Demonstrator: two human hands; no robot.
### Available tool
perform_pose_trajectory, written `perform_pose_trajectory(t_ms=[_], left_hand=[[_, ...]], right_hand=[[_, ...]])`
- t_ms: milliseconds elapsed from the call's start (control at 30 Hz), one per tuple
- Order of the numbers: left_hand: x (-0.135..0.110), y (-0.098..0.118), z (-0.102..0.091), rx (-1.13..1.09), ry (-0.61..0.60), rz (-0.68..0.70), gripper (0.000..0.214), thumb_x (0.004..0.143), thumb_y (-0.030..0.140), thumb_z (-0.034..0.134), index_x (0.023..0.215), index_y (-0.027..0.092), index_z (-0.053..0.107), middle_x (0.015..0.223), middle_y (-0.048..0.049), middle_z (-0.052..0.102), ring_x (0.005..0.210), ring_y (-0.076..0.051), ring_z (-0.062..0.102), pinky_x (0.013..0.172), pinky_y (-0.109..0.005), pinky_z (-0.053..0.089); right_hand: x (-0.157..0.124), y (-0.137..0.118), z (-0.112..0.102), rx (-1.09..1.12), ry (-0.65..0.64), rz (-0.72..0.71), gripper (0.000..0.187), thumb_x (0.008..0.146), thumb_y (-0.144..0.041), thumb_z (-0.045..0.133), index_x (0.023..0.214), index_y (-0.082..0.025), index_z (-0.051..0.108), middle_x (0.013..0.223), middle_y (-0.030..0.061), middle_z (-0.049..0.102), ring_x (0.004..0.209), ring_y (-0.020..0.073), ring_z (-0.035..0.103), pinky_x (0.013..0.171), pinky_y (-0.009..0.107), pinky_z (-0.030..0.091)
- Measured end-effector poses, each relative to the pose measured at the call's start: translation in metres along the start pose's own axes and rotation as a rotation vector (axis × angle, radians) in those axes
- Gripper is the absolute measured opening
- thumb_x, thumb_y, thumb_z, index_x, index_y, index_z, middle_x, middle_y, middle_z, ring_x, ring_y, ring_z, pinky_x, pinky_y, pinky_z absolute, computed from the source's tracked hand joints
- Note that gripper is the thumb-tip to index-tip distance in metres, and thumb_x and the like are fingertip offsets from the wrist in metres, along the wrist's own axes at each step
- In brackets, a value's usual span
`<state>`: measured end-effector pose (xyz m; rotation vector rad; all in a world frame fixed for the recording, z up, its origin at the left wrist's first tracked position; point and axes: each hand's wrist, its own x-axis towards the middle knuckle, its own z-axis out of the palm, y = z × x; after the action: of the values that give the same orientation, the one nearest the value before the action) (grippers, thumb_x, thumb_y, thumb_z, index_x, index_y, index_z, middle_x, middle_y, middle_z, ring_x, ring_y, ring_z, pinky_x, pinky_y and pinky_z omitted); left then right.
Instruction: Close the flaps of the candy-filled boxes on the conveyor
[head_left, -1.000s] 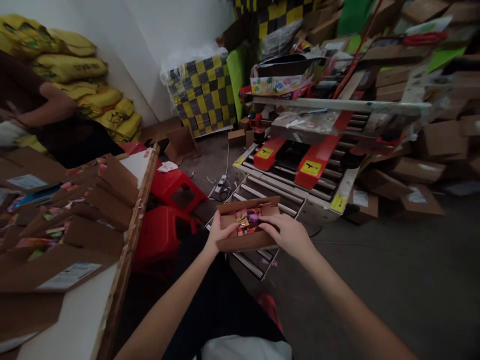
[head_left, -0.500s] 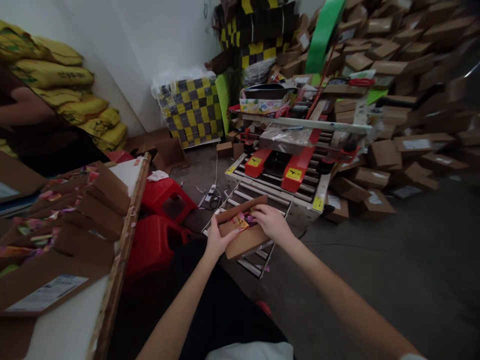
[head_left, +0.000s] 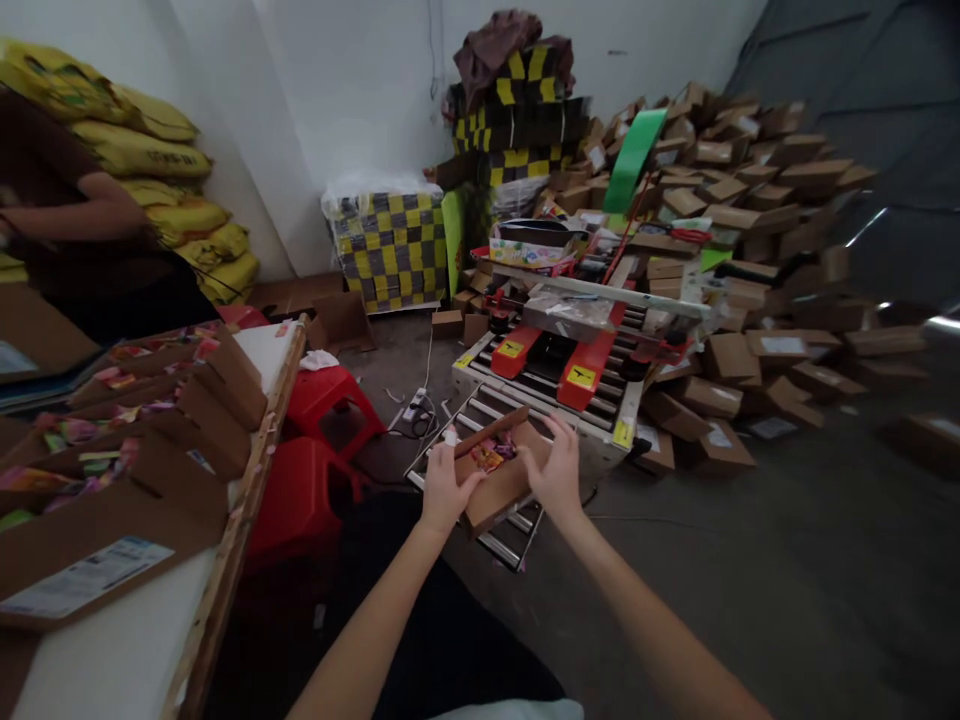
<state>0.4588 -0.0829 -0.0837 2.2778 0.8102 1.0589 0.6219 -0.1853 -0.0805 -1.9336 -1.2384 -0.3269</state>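
An opened small cardboard box (head_left: 501, 493) is in front of me, over the roller conveyor (head_left: 504, 548). Inside it lie colourful small packets (head_left: 491, 452), orange, pink and purple. My left hand (head_left: 444, 487) grips the box's left end, the thumb along the near wall. At the opposite end, my right hand (head_left: 556, 472) holds the box between its thumb at the near rim and its fingers on the far side. The far flap stands raised. The fingertips behind the cardboard are partly hidden.
Boxes full of packets (head_left: 161, 480) stand on a table (head_left: 259, 500) at left, beside red stools (head_left: 300, 495). A sealing machine with red arms (head_left: 585, 370) stands ahead. Cardboard boxes (head_left: 750, 200) are heaped at right. A person (head_left: 82, 215) is at far left.
My right hand has drawn back from the packets to the box's right end. The left hand keeps its hold. The camera view has tilted up, showing more wall.
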Motion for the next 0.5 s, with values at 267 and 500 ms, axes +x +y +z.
perform_pose_trajectory(t_ms=[267, 500], left_hand=[[-0.015, 0.019, -0.008, 0.269, -0.164, 0.209, 0.03, 0.084, 0.046, 0.054, 0.08, 0.019, 0.067, 0.076, -0.0069, 0.059, 0.076, -0.022, 0.051, 0.071, -0.034, 0.036], [-0.008, 0.015, -0.029, -0.128, -0.243, 0.01, 0.038, 0.094, 0.028, 0.031, 0.091, 0.02, 0.068, 0.087, -0.0071, 0.064, 0.085, -0.02, 0.055, 0.077, -0.034, 0.042]], right_hand=[[-0.011, -0.006, 0.019, 0.07, -0.194, -0.015, 0.088, 0.086, -0.053, 0.042, 0.146, -0.014, -0.01, 0.152, 0.0223, 0.005, 0.141, 0.0351, 0.007, 0.106, 0.062, 0.018], [-0.034, -0.033, 0.007, 0.008, -0.55, -0.217, 0.098, 0.069, -0.065, 0.061, 0.146, -0.018, 0.021, 0.153, 0.019, 0.006, 0.14, 0.0367, 0.006, 0.109, 0.058, 0.018]])
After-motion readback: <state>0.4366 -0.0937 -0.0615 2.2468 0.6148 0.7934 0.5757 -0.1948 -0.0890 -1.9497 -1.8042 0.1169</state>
